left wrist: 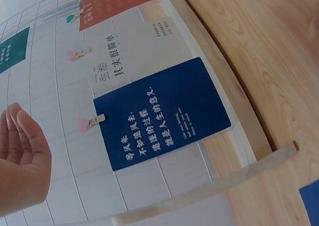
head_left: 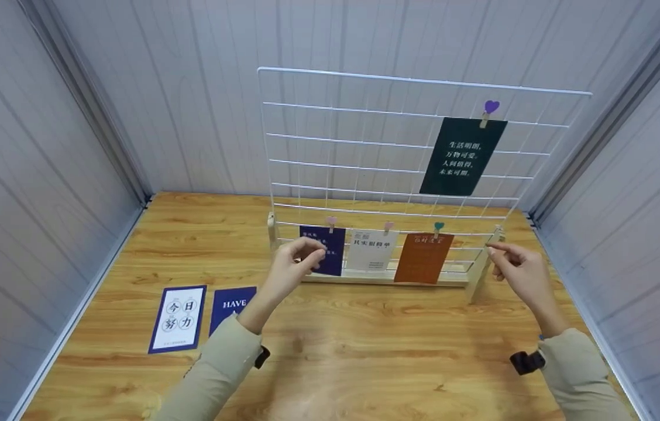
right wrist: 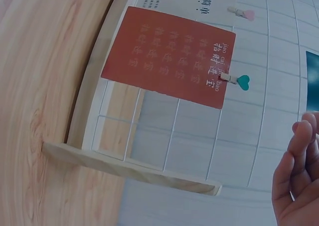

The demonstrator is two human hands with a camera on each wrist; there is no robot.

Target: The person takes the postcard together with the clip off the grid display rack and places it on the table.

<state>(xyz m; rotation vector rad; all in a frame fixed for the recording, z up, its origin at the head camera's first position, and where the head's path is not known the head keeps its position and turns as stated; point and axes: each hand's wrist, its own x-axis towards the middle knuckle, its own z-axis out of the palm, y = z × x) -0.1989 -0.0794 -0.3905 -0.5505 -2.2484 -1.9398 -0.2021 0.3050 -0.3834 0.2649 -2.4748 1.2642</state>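
Observation:
My left hand (head_left: pixel 291 267) hovers in front of a dark blue card (left wrist: pixel 164 114) clipped low on a white wire grid (head_left: pixel 365 107). Its fingers are loosely bent, with nothing between them. At the grid's lower right, my right hand (head_left: pixel 523 273) hangs beside the wooden stand (right wrist: pixel 134 170), fingers relaxed and holding nothing visible. Between the hands, a white card (head_left: pixel 371 251) and an orange-red card (head_left: pixel 423 257) hang in the same row. Small clothespins hold them: pink heart (head_left: pixel 389 226) on the white, teal heart (right wrist: pixel 242 82) on the orange-red. The blue card's clothespin (left wrist: pixel 94 122) has a pink heart.
Higher on the right, a dark green card (head_left: pixel 463 156) hangs from a purple-heart clothespin (head_left: pixel 490 111). A blue-bordered white card (head_left: pixel 178 318) and a blue card (head_left: pixel 230 301), partly behind my left forearm, lie on the wooden table (head_left: pixel 365 362). Pale walls (head_left: pixel 201 117) enclose the table.

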